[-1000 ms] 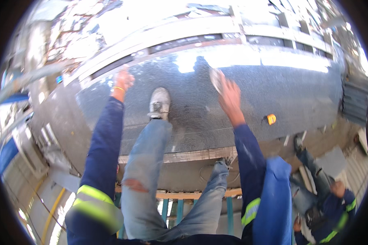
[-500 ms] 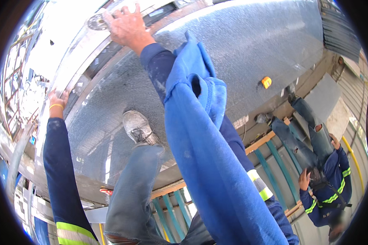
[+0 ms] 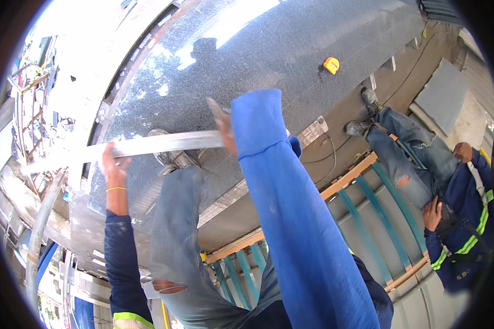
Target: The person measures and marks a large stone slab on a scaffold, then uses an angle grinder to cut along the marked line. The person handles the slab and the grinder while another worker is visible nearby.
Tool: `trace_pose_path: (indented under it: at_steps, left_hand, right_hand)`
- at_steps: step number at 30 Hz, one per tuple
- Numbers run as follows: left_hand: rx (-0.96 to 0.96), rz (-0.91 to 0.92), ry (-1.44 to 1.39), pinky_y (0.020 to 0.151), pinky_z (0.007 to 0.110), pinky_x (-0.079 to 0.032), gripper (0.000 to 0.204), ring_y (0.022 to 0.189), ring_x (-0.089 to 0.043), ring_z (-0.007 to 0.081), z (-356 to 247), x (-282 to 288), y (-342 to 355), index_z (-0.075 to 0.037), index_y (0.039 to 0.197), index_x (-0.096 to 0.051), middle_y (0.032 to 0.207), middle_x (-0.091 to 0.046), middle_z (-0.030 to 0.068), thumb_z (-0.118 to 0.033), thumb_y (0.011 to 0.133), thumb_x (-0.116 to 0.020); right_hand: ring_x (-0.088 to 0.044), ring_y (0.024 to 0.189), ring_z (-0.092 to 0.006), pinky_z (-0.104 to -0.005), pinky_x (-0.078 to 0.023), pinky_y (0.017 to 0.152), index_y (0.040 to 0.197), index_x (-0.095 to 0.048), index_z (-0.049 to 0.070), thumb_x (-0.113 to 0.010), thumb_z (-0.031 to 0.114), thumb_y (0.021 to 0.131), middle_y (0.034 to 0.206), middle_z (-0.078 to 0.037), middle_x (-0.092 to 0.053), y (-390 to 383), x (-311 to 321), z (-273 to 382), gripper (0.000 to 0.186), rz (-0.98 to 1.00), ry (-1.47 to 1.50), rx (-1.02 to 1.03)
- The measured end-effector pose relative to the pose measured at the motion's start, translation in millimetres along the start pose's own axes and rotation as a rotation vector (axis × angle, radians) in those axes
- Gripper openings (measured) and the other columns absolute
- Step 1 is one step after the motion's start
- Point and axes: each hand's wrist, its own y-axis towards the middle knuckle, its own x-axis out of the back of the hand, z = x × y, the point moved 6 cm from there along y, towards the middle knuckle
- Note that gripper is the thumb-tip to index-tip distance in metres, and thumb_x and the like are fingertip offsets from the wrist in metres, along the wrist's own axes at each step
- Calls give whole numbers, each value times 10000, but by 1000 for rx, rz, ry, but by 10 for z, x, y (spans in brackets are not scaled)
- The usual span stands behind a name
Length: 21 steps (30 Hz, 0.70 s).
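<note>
A long, pale straight bar (image 3: 170,143), metallic in look and blurred by motion, is held across in front of me above a dark grey stone slab (image 3: 263,68). My left hand (image 3: 115,169), with a yellow band at the wrist, closes round its left part. At its right end is my right hand (image 3: 226,133), closed on it, smeared and partly hidden by a hanging blue cloth sleeve (image 3: 285,208). A grey pointed piece (image 3: 214,108) sticks up beside that hand; its kind is unclear. My shoe (image 3: 170,151) stands on the slab behind the bar.
An orange tape measure (image 3: 331,66) lies on the slab. A co-worker (image 3: 461,219) sits at the right, feet by the slab's edge. A wooden frame with teal slats (image 3: 373,203) stands below. Metal rods and a pipe (image 3: 41,236) crowd the left.
Both hands have come away from the slab's far left edge toward me, lifting the bar. My right hand has moved down and right; my left hand, right and down. The blue sleeve has shifted.
</note>
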Motion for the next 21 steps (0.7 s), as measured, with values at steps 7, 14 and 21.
trace_pose_path:
  at_steps: [7, 14, 21]
  left_hand:
    - [-192, 375, -294, 799, 423, -562, 372, 890, -636, 226, -128, -2224, -715, -13, 1076, -616, 927, -622, 72, -125, 793, -832]
    - [-335, 458, 124, 799, 505, -642, 504, 865, -734, 312, 352, -3802, -1519, 70, 1153, -539, 1008, -699, 189, -135, 786, -816]
    - [-396, 468, 437, 666, 426, -639, 421, 852, -729, 282, 505, -4371, -1653, 36, 1105, -649, 1006, -706, 149, -244, 828, -797]
  right_hand:
    - [-667, 671, -329, -516, -484, 671, 1065, -701, 80, -610, 349, 973, 741, -148, -679, -110, 861, -1485, 298, -143, -66, -215]
    - [-665, 713, -344, -525, -478, 702, 1080, -699, 72, -597, 367, 976, 780, -165, -681, 267, 1065, -1915, 329, -201, 3, -192]
    - [-664, 755, -358, -534, -472, 732, 1094, -696, 65, -584, 385, 979, 819, -181, -682, 168, 1194, -2261, 359, -217, 29, -200]
